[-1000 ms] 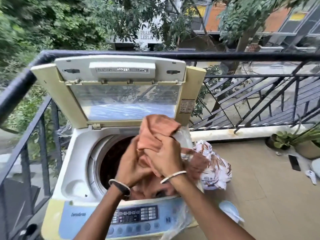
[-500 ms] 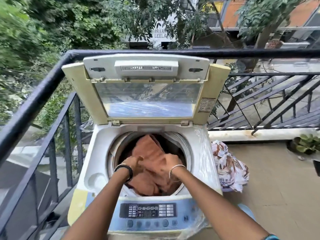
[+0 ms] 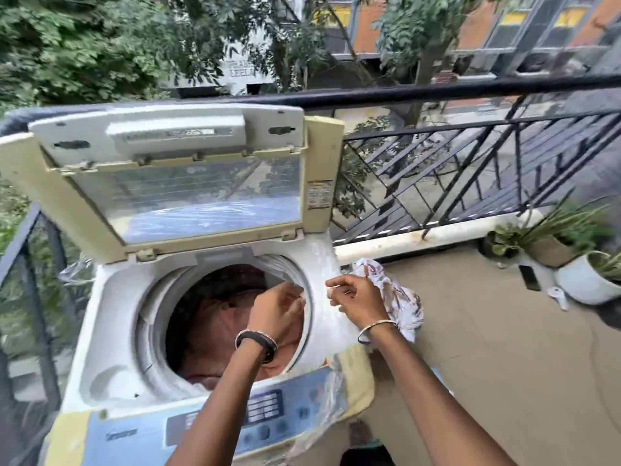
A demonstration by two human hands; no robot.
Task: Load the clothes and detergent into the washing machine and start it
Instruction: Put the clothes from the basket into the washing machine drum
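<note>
Two cloths matter here. An orange cloth (image 3: 215, 317) lies loose in the drum of the washing machine (image 3: 111, 331), whose lid (image 3: 188, 183) stands propped open at the back. A patterned cloth (image 3: 403, 304), white with brown marks, sits bunched just off the washing machine's right side, low against its wall. The left hand (image 3: 279, 307) hovers over the right part of the washing machine's opening, above the orange cloth, fingers apart and relaxed, gripping nothing. The right hand (image 3: 359, 297) is over the washing machine's right top edge, touching or just beside the patterned cloth, which lies behind its knuckles. Its fingers are bent and point back toward the opening, but blur hides whether thumb and forefinger pinch anything. The patterned cloth looks light, soft and limp, so it will likely sag and trail when lifted. A full handful taken at the top of the bunch should carry it better than a fingertip pinch at a corner, which could let a tail snag on the washing machine's rim. No detergent is in view. The control panel (image 3: 262, 412) at the washing machine's front is untouched.
</note>
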